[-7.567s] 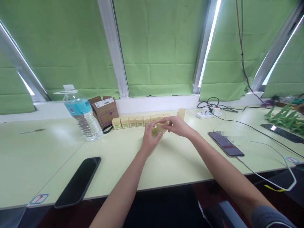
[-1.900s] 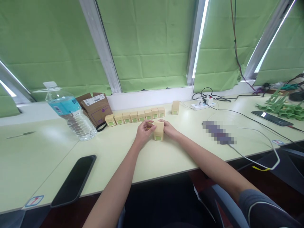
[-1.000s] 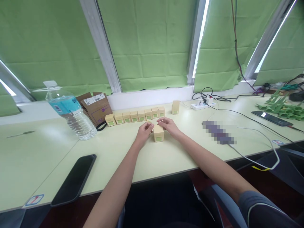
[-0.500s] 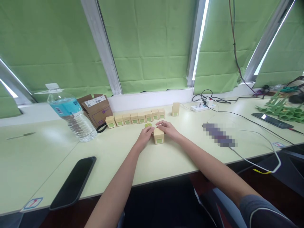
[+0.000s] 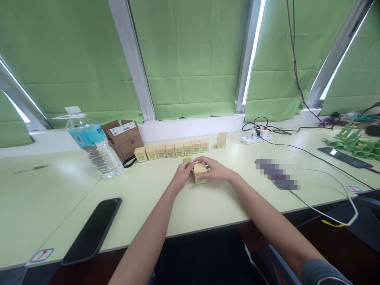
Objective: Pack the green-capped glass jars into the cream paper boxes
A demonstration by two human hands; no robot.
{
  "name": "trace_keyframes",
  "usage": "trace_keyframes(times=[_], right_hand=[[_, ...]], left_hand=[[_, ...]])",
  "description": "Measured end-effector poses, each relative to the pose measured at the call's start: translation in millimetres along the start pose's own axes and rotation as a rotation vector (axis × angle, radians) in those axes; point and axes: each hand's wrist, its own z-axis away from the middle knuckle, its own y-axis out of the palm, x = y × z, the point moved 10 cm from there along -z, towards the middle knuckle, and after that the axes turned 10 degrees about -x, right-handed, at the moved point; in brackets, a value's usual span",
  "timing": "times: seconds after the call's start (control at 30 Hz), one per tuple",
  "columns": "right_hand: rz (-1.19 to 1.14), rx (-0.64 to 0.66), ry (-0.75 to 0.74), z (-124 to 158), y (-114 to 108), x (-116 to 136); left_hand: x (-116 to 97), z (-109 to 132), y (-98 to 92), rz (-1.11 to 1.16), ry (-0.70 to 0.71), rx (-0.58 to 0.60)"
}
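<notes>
A small tan cardboard box with a green front label stands on the table between my hands. My right hand is closed around its right side, the thumb across the front and the fingers at the back top edge. At the box's left rear edge are the pinched fingertips of my left hand; the exact contact is partly hidden. Just behind that hand lies a round yellow-green object, partly covered. Beyond it, several similar small boxes stand in a row, and another box with a raised flap stands apart on the right.
A large water bottle and an opened brown carton are at the back left. A black phone lies near the front edge. Rightward are a power strip, cables, another phone and green plastic parts.
My right hand has shifted from the box's rear top edge to wrap its right side, with the thumb over the front. The view has moved slightly.
</notes>
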Motion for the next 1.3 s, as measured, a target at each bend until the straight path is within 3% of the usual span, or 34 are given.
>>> trace_keyframes(times=[0.17, 0.43, 0.53, 0.7, 0.83, 1.07, 1.2, 1.3], right_hand=[[0.127, 0.013, 0.033, 0, -13, -9], [0.207, -0.283, 0.133, -16, -112, -40], [0.346, -0.319, 0.181, -26, -129, -67], [0.508, -0.419, 0.249, -43, -132, -106], [0.51, -0.443, 0.256, -58, -122, -122], [0.544, -0.483, 0.157, -66, -112, -116], [0.577, -0.58, 0.105, -49, -115, -104], [0.554, -0.568, 0.179, -35, -113, -114]], left_hand=[[7, -4, -6.7, 0.009, -0.025, -0.041], [9, -3, -4.1, -0.035, -0.013, -0.014], [8, -1, -2.8, -0.059, -0.007, -0.004], [8, 1, -1.7, -0.096, 0.022, 0.015], [8, 2, 0.1, -0.112, 0.03, 0.033], [10, 3, 2.6, -0.13, 0.008, 0.053], [12, 3, 2.8, -0.131, 0.013, 0.065], [13, 4, 3.4, -0.137, 0.002, 0.072]])
